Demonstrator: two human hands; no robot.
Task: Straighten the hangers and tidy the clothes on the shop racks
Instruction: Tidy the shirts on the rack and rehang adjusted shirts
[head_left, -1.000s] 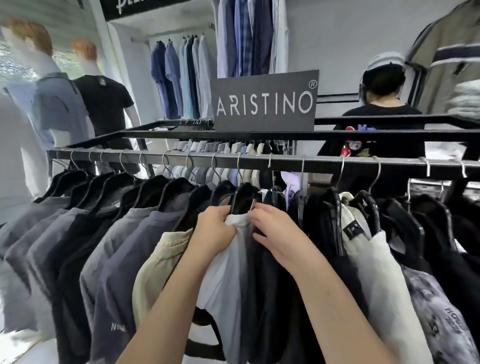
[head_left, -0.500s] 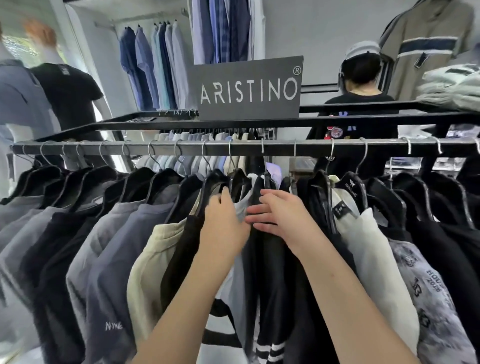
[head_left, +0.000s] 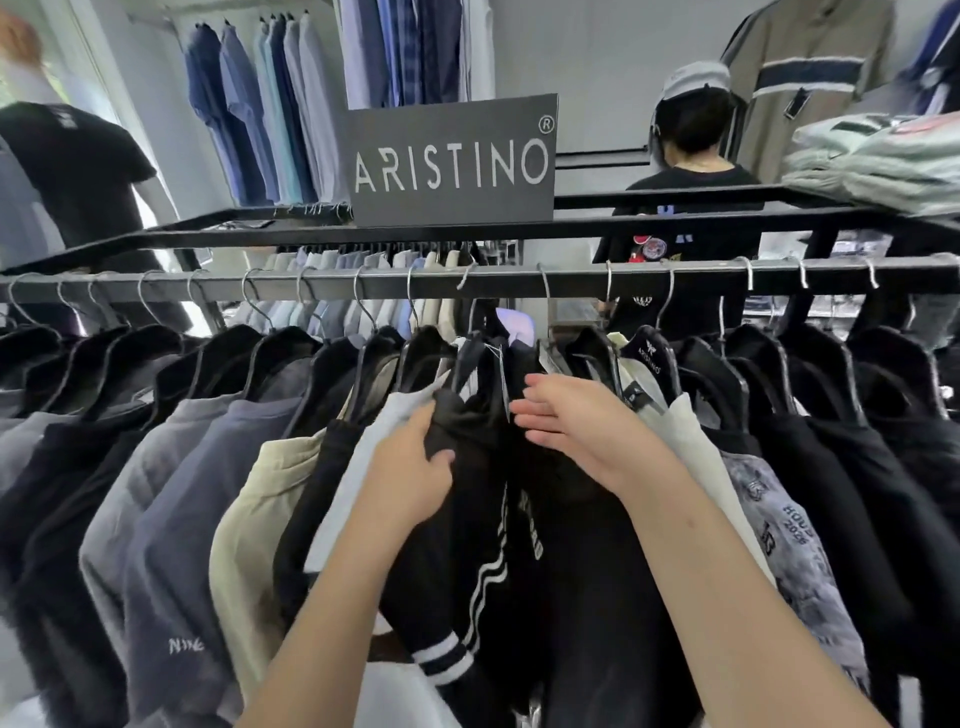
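Observation:
A grey metal rail (head_left: 322, 283) runs across the view, hung with several shirts on black hangers (head_left: 649, 353). My left hand (head_left: 415, 467) grips the shoulder of a black top with white stripes (head_left: 467, 561) in the middle of the rack. My right hand (head_left: 576, 421) lies flat, fingers stretched out to the left, against the black garment (head_left: 582, 545) beside it. A white shirt (head_left: 358, 467) and a cream shirt (head_left: 249, 519) hang left of my left hand. A white shirt (head_left: 691, 447) and a grey printed shirt (head_left: 795, 540) hang to the right.
A dark ARISTINO sign (head_left: 452, 161) stands on the black upper frame (head_left: 649, 221). A person in a black T-shirt (head_left: 685, 208) stands behind the rack. Folded pale clothes (head_left: 878, 166) lie at upper right. Blue shirts (head_left: 254, 109) hang on the back wall; a mannequin (head_left: 72, 171) stands left.
My left hand has shifted from the white shirt to the black striped top and closed on its shoulder. My right hand has opened flat. The view has moved closer and to the right.

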